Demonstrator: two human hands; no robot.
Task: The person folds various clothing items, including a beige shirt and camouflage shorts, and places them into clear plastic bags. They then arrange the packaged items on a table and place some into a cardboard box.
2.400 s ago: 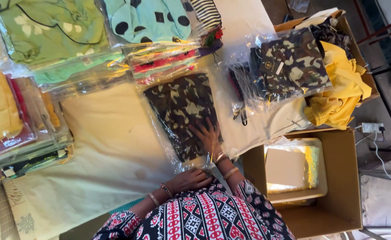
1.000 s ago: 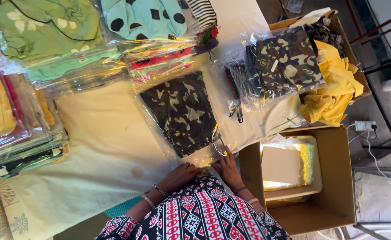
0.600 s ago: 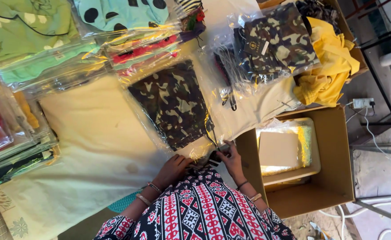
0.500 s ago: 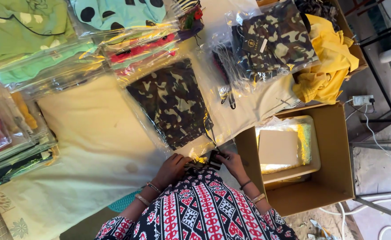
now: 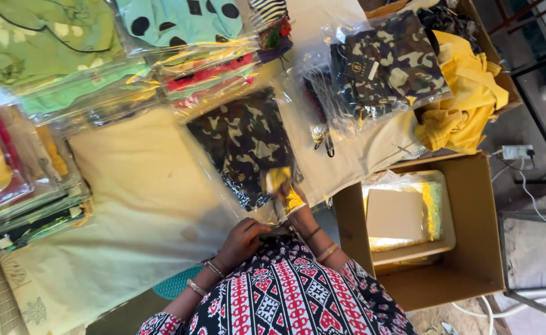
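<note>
A camouflage garment in a clear plastic bag (image 5: 245,146) lies on the cream cloth-covered table (image 5: 130,205) in front of me. My left hand (image 5: 242,239) pinches the bag's near edge close to my patterned dress. Just to its right, my right hand (image 5: 296,208) is raised at the bag's near right corner, fingers closed on a shiny yellow strip (image 5: 277,180) that stands up from the bag's opening. Bangles sit on both wrists.
An open cardboard box (image 5: 471,248) at the right holds flat packed bags (image 5: 403,214). Behind it lie another bagged camouflage garment (image 5: 391,62) and a yellow garment (image 5: 462,105). Stacks of bagged clothes (image 5: 18,167) line the left and far sides. A power strip (image 5: 516,151) lies on the floor.
Both hands left the top of the camouflage bag and drew back to its near edge. The right hand then rose with the yellow strip, and the view shifted left.
</note>
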